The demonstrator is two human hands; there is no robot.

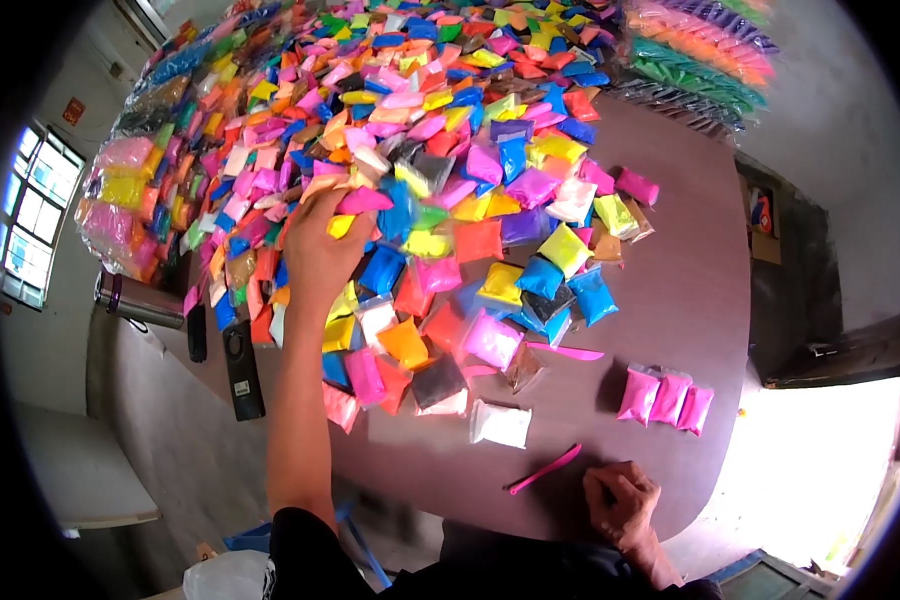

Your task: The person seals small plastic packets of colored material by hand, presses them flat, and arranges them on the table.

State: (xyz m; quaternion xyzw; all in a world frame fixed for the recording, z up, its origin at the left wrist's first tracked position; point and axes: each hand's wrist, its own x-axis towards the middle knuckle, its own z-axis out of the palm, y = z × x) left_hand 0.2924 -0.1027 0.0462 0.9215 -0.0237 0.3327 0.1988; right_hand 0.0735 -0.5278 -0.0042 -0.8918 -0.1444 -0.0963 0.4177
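My left hand (325, 240) reaches into a big heap of small coloured packets (300, 130). Its fingers are curled around a yellow packet (340, 225), and a pink packet (365, 201) lies against the fingertips. A blue packet (396, 210) just right of them is blurred. Near the table's front edge my right hand (622, 500) rests closed, with nothing visible in it. A pink plastic knife (546, 470) lies to its left. Beyond it, three pink packets (667, 399) sit side by side. A white packet (501, 424) lies at the near edge of the heap.
Another pink plastic knife (570, 352) is partly under packets. A black remote-like object (242, 370) and a metal flask (140, 300) are at the left edge. Bags of sorted packets (695, 60) are stacked at the back right of the brown table (685, 250).
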